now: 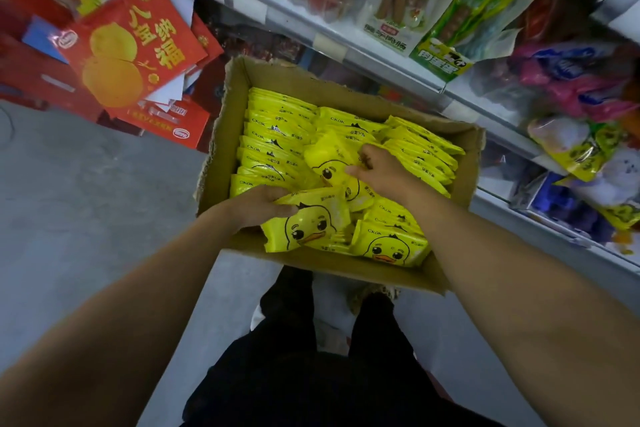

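Fingers [282,210] of left hand [258,206] around duck packet [306,227]

both bare arms stretched forward and down, elbows slightly bent. left hand [261,206] nearer body, fingers curled round yellow packet [311,227]. right hand [379,167] further out, palm down, fingers bent, thumb spread leftward, grip unclear tbh

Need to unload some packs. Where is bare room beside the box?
Grey floor left of the cardboard box, short of the red gift boxes. Crowded: the box, full of yellow duck packs, and the snack shelves at right.
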The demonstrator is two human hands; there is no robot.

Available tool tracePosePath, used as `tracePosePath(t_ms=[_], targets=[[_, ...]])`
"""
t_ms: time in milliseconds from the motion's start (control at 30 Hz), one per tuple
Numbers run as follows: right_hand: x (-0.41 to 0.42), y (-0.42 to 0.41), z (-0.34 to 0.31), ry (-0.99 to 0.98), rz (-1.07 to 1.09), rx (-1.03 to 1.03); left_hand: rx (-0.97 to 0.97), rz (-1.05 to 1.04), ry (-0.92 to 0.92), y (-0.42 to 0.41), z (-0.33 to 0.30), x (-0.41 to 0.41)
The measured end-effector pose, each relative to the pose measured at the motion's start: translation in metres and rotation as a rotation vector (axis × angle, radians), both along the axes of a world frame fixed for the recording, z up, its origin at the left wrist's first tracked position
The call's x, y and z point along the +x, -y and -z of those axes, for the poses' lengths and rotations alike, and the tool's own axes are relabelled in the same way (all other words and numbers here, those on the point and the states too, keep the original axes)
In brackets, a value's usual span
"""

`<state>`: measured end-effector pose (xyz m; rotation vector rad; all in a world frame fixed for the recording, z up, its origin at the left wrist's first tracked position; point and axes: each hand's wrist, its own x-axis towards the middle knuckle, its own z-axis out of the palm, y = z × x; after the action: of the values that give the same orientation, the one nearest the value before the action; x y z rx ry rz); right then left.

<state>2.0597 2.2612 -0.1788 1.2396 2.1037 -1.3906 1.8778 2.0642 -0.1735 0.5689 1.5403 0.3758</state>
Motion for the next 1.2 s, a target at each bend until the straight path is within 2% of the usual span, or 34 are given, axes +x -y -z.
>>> tracePosePath(t_ms=[100,333,433,600,833,1000,1200], targets=[[0.011,-0.022,-0.032,-0.077,0.088,-0.003,-0.012,-0.105,0.069,-0.018,-0.034,0.015],[0.064,-0.069,-0.134,-0.278,0.375,-0.011,0.093,-0.109,0.093,-0.074,-0.122,0.055],[0.103,-0.087,-0.185,-0.396,0.434,-0.027,0.22,0.003,0.19,-0.102,-0.165,0.088],[0.195,-0.129,-0.276,-0.567,0.46,0.04,0.421,0.026,0.17,-0.157,-0.238,0.162],[0.331,-0.193,-0.385,-0.796,0.564,0.211,0.6,0.184,-0.078,-0.236,-0.33,0.268],[0.396,-0.226,-0.438,-0.951,0.597,0.26,0.652,0.354,-0.412,-0.293,-0.4,0.32],[0.433,-0.275,-0.471,-0.963,0.676,0.364,0.789,0.473,-0.634,-0.367,-0.459,0.354]])
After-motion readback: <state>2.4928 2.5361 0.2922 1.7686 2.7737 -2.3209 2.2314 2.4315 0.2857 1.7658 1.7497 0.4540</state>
